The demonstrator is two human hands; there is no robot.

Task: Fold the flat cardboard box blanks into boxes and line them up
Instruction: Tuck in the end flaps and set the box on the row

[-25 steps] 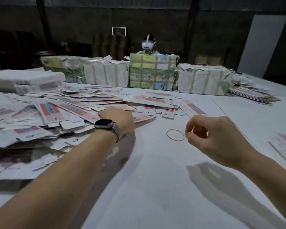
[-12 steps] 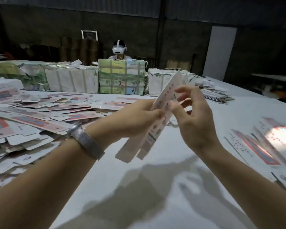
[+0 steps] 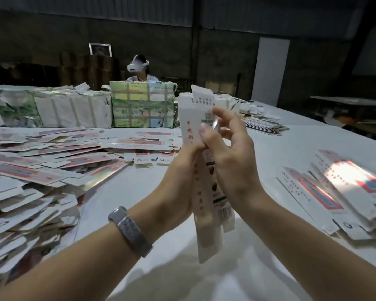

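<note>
The box blank (image 3: 206,192) is thin printed card with a slight sheen, like the glossy blanks (image 3: 37,174) heaped on the matt white table (image 3: 161,213). The watch strap (image 3: 131,231) is woven metal mesh. The bundles (image 3: 141,105) wear torn, crumpled printed paper.

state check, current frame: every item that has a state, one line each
box blank: upright, held between both hands above the table, top flaps open, not yet a finished box
left hand: grips the blank's left side
right hand: pinches the blank's right side
loose blanks: flat, heaped on the table, left
blanks on the right: flat, overlapping
wrapped bundles: tied, standing in a row at the back
</note>
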